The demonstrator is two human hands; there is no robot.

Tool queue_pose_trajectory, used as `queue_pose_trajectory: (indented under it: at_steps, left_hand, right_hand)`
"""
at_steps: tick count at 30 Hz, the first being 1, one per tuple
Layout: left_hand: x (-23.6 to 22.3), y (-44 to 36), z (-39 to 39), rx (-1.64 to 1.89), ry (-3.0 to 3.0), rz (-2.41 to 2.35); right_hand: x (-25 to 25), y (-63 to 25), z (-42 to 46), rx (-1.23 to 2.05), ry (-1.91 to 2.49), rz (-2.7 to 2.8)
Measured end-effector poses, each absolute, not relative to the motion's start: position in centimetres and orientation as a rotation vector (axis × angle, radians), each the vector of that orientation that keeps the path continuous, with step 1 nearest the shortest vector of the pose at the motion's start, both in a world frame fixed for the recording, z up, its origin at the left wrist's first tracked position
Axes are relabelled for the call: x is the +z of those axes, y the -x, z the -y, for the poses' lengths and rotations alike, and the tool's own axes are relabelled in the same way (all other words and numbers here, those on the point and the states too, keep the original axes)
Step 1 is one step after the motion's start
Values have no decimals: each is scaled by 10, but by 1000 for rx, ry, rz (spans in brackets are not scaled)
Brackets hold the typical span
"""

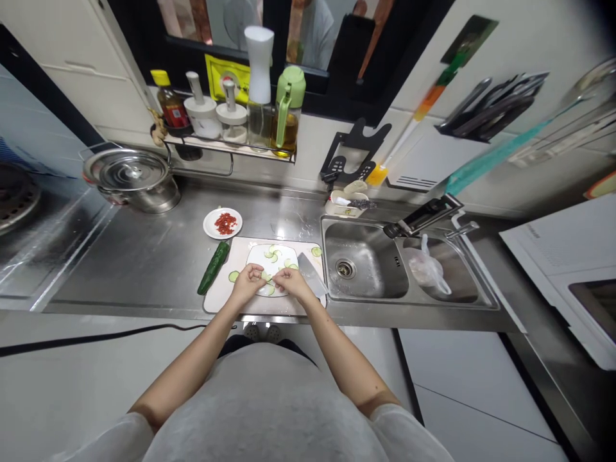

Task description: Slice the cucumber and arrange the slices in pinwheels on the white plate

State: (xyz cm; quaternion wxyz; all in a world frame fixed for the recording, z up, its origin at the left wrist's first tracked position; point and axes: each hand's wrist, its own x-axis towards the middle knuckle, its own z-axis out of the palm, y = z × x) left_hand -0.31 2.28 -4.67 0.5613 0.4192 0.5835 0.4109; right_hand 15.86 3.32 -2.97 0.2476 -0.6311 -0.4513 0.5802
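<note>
Over a white plate [253,253] my left hand [248,282] pinches a thin cucumber slice [265,276]. My right hand [292,283] faces it from the other side, its fingers pinched together at the edge of the same slice. Several cucumber slices [272,253] lie on the plate in a loose pattern. Beneath the plate is a pale cutting board [224,297], with a slice of cucumber [233,276] left of the plate and another slice [316,251] at the back right corner. A knife blade [310,274] rests on the board, its handle partly hidden near my right wrist.
A whole-looking cucumber [213,267] lies left of the board. Behind it sits a small plate [208,224] of chopped red pieces. A lidded steel pot [158,194] stands far left, a double sink [366,293] to the right. A condiment rack [226,146] juts from the wall.
</note>
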Motion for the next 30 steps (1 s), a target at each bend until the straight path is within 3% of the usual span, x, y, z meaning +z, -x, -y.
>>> queue_pose_trajectory:
  at_steps: [12,30]
  left_hand:
    - [-47,4,-16,343,-1644,-1774]
    - [-51,2,-17,156,-1846,-1826]
  right_hand:
    - [-35,-153,-37,1150,2124,1799]
    - [-42,-144,-40,1023,2251,1979]
